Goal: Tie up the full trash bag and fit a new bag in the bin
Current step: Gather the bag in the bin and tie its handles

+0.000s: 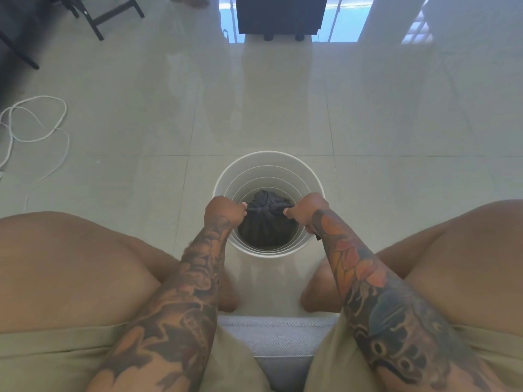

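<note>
A crumpled black plastic trash bag [266, 222] sits inside the round white ribbed bin [294, 171] on glossy pale floor tiles [382, 123]; left grip [225, 209] and right grip [307, 209] each clamp a twisted bag end, pulled apart.

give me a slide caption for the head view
Seated person's left hand and right hand pull the black trash bag ends apart inside the white bin.

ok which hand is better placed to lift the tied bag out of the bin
Neither clearly: the left hand and right hand each grip one side of the black bag, level across the white bin. The knot sits centred, so a two-handed lift looks best.
</note>
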